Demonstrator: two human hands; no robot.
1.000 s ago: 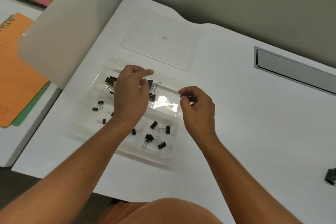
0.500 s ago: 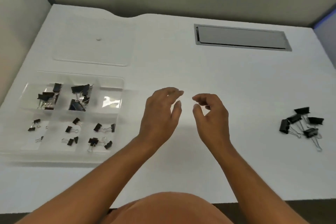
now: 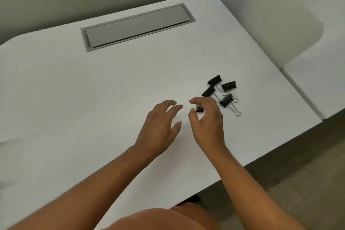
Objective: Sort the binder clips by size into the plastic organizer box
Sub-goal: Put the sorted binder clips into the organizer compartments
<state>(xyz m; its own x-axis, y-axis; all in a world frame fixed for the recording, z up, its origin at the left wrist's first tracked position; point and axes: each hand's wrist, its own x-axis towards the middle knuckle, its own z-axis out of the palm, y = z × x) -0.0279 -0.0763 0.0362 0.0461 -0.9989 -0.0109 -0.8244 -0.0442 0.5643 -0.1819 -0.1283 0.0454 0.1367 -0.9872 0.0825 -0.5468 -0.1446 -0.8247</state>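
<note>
A binder clip (image 3: 200,108) lies between the right hand's (image 3: 207,123) curled fingers (image 3: 196,100).

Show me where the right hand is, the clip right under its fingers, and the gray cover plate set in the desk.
right hand (image 3: 207,125), head view, back of hand.
clip under its fingers (image 3: 199,108), head view, black body.
gray cover plate (image 3: 137,25), head view, flat middle.
</note>
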